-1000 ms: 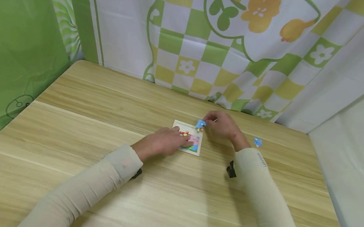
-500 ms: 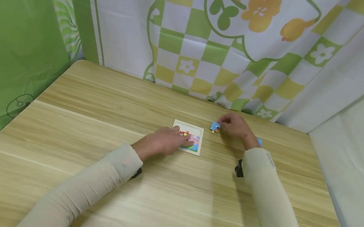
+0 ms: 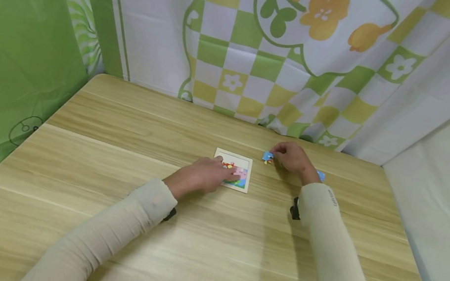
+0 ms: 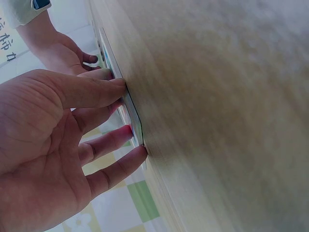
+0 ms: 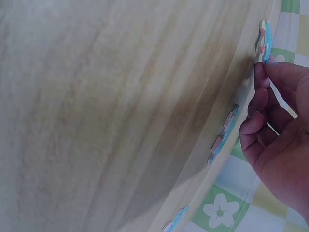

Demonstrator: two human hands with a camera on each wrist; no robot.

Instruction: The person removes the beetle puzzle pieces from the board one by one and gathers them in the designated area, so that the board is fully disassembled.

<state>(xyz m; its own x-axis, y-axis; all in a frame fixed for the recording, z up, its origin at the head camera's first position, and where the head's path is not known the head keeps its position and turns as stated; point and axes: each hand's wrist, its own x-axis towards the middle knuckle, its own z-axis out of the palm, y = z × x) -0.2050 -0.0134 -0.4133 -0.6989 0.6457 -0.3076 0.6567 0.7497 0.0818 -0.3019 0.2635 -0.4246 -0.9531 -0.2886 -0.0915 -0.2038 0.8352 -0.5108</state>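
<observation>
A small jigsaw puzzle board point(image 3: 234, 154) with a pale frame lies on the table, pictured pieces filling its lower part. My left hand point(image 3: 209, 174) rests on it, fingers spread and nearly straight over the pieces. In the left wrist view, thumb and fingertips touch the board's edge and top point(image 4: 137, 126). To the right of the board, my right hand point(image 3: 293, 157) pinches a blue puzzle piece point(image 3: 267, 157) between thumb and index finger. The right wrist view shows this puzzle piece point(image 5: 265, 43) tilted close over the table, with the other fingers curled.
Another blue puzzle piece point(image 3: 320, 176) lies behind the right wrist, partly hidden. In the right wrist view, two loose pieces, one nearer point(image 5: 177, 218) and one farther point(image 5: 224, 135), lie on the wooden table point(image 3: 204, 257). A checked curtain point(image 3: 265, 67) hangs along the far edge.
The right hand has moved right, carrying the blue puzzle piece from the board's upper right corner to beside it, then nearly stopped. The left hand has stayed on the board.
</observation>
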